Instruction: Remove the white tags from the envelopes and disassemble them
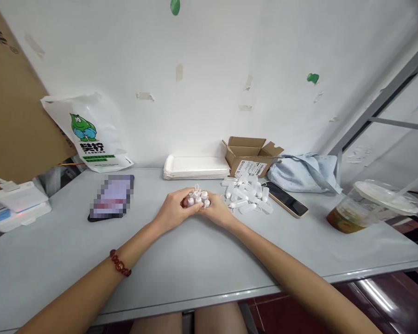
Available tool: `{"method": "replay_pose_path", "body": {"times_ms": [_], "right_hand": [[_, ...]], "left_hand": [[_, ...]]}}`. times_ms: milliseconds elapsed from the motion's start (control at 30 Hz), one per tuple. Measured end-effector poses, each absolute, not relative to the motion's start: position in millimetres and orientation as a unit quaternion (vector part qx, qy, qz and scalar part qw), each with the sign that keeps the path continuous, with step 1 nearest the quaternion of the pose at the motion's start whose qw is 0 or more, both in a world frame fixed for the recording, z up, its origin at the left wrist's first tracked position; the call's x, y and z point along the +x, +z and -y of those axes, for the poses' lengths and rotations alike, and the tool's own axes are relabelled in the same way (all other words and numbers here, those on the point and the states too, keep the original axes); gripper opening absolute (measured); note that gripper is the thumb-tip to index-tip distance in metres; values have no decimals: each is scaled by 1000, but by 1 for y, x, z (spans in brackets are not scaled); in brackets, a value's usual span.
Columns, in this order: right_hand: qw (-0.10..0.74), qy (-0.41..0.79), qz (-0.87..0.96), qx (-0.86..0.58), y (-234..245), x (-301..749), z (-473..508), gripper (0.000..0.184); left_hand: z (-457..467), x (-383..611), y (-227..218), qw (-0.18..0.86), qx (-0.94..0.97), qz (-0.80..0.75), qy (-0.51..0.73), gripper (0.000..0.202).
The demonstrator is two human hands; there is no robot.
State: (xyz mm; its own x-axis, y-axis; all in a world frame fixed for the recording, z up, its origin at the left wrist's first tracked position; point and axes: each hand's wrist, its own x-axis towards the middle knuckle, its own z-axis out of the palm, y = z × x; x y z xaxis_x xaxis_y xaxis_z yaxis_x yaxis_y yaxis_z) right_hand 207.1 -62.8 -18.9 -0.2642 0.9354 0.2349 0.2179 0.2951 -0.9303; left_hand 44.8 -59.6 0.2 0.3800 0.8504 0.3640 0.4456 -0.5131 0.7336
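My two hands meet at the middle of the grey table. My left hand and my right hand are both closed round a small bunch of white plastic vials, whose capped tops stick up between the fingers. A dark red bead bracelet is on my left wrist. Just right of my hands lies a loose pile of the same white vials.
A phone lies at the left, another phone right of the pile. At the back stand a stack of white trays, an open cardboard box, a blue cloth and a printed plastic bag. A lidded drink cup lies at the right, a white device at the far left.
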Motion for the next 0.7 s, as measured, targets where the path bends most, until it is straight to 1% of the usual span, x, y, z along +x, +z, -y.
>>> {"method": "replay_pose_path", "body": {"times_ms": [100, 233, 267, 400, 700], "right_hand": [[437, 430, 680, -402, -21, 207, 63, 31], [473, 429, 666, -387, -23, 207, 63, 48], [476, 428, 664, -387, -22, 207, 64, 48], [456, 435, 667, -396, -21, 206, 65, 37], [443, 405, 667, -443, -17, 205, 68, 32]], "left_hand": [[58, 45, 0, 296, 785, -384, 385, 40], [58, 45, 0, 308, 783, -385, 379, 43], [58, 45, 0, 308, 783, -389, 376, 44], [58, 44, 1, 306, 782, -400, 366, 45], [59, 45, 3, 291, 785, -412, 359, 32]]}}
